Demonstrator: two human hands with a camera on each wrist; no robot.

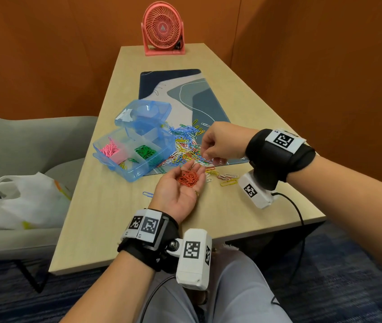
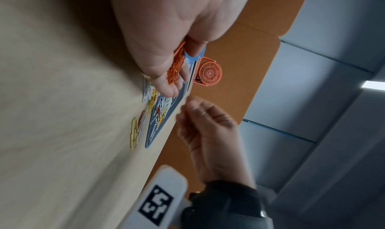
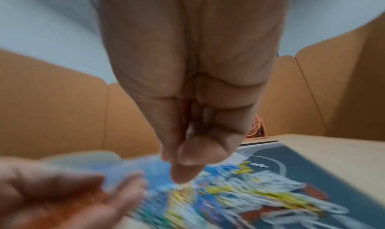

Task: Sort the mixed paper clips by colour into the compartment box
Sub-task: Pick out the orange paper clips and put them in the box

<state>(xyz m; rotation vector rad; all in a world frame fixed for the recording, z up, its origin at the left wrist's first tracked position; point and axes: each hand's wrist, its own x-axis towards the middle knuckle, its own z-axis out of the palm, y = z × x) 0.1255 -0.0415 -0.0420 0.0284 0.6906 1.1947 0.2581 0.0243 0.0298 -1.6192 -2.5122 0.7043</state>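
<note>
My left hand lies palm up on the table, its fingers relaxed, carrying a small heap of orange paper clips. Just beyond it, my right hand hovers over the mixed pile of clips with thumb and fingers pinched together; no clip shows between them. The blue compartment box stands left of the pile with its lid open. One compartment holds pink clips and another holds green clips.
The pile lies on a patterned desk mat. Loose yellow and white clips and one blue clip lie on the bare wood. A pink fan stands at the far end. A grey chair with a white bag is on the left.
</note>
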